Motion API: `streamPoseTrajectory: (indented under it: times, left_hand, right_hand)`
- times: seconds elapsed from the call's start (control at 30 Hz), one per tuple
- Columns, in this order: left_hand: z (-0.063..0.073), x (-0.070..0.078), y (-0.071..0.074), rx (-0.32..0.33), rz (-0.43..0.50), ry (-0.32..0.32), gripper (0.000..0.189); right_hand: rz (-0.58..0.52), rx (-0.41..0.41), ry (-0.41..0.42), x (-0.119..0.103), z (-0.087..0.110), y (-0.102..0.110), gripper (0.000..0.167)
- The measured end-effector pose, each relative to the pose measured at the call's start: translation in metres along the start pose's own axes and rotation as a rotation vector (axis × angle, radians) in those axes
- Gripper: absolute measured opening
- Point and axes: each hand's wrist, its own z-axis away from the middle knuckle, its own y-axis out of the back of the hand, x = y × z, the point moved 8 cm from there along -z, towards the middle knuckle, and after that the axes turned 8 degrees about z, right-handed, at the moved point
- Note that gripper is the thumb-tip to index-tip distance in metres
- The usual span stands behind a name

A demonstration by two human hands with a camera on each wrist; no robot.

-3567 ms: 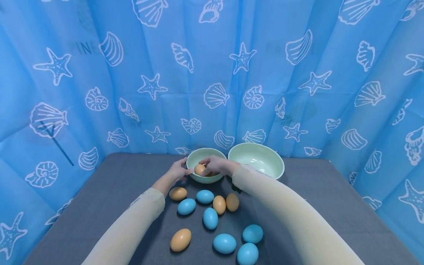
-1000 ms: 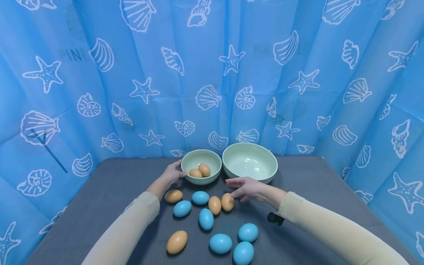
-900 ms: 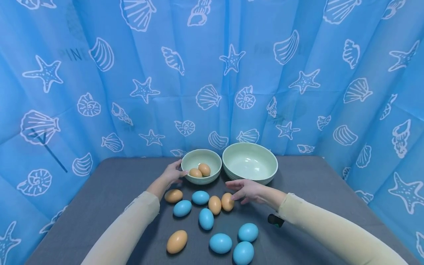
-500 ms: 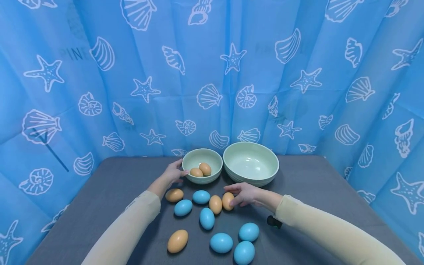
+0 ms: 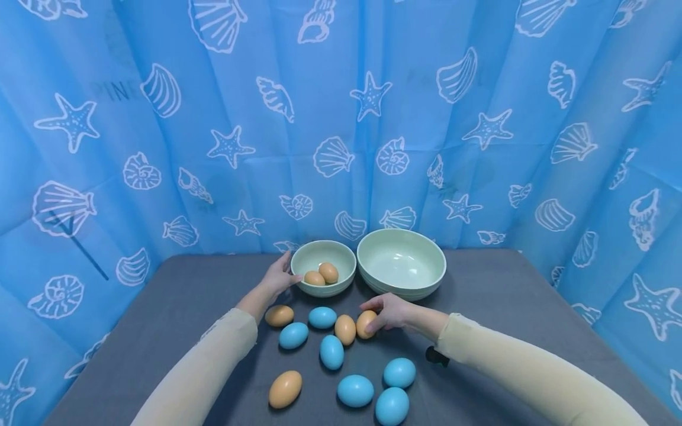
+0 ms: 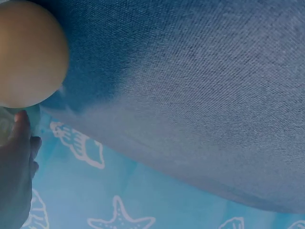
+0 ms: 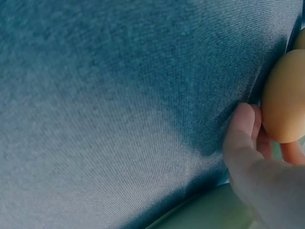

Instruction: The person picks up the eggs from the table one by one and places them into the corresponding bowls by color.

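At the back of the table my left hand holds the left side of a small pale green bowl, thumb near its front rim. Two brown eggs lie inside. My right hand has thumb and fingers around a brown egg on the table, just in front of the bowls. The right wrist view shows the fingers against that egg. Another brown egg lies directly left of it. In the left wrist view, a brown egg looms close, near the left hand.
A larger green bowl stands right of the small one. Several blue eggs and further brown eggs lie on the grey tablecloth. A blue shell-patterned curtain hangs behind. Something dark shows under the right forearm.
My right hand came out of the small bowl, moved down to the right-hand brown egg and closed its fingers around it. The left hand stays at the small bowl.
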Motion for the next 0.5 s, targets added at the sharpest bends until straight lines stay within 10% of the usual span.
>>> streamPoseTrajectory:
  times: [0.5]
  left_hand:
    - [0.001,-0.001,0.001,-0.011,-0.002,-0.017,0.082]
  right_hand:
    - [-0.120,0.008,0.005,-0.009,0.003,0.012,0.050]
